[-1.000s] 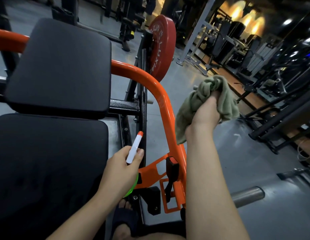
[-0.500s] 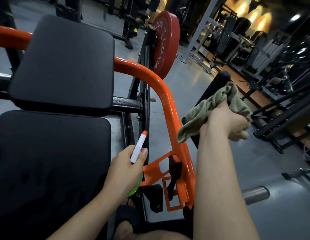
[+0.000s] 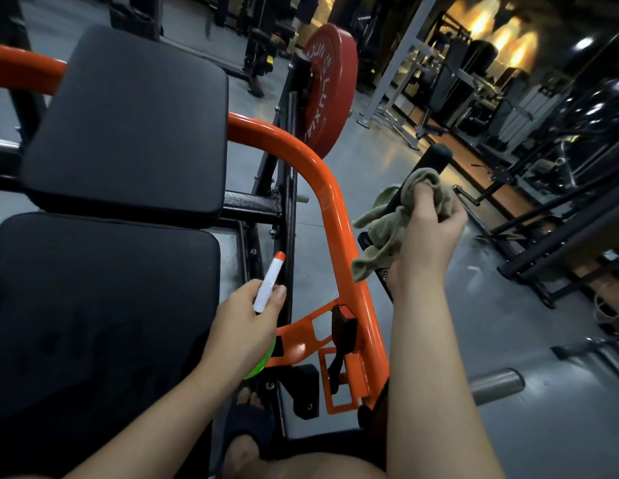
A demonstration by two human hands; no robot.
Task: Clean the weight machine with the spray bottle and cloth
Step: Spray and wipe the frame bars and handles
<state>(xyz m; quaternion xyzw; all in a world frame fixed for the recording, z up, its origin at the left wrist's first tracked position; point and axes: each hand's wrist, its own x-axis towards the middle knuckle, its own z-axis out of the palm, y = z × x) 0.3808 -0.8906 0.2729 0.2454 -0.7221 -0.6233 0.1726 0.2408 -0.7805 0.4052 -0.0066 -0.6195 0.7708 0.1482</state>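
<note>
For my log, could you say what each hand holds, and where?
Left hand: spray bottle, around its top. Right hand: green cloth, bunched against the black handle.

The left hand [image 3: 244, 326] and right hand [image 3: 429, 233] are bare, as are both forearms [image 3: 429, 375]. A dark open-toed sandal [image 3: 247, 428] covers one foot [image 3: 247, 397], near a bare knee [image 3: 322, 466].

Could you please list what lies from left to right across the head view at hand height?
Black seat pad → spray bottle held in the left hand → orange frame bar → cloth gripped by the right hand.
</note>
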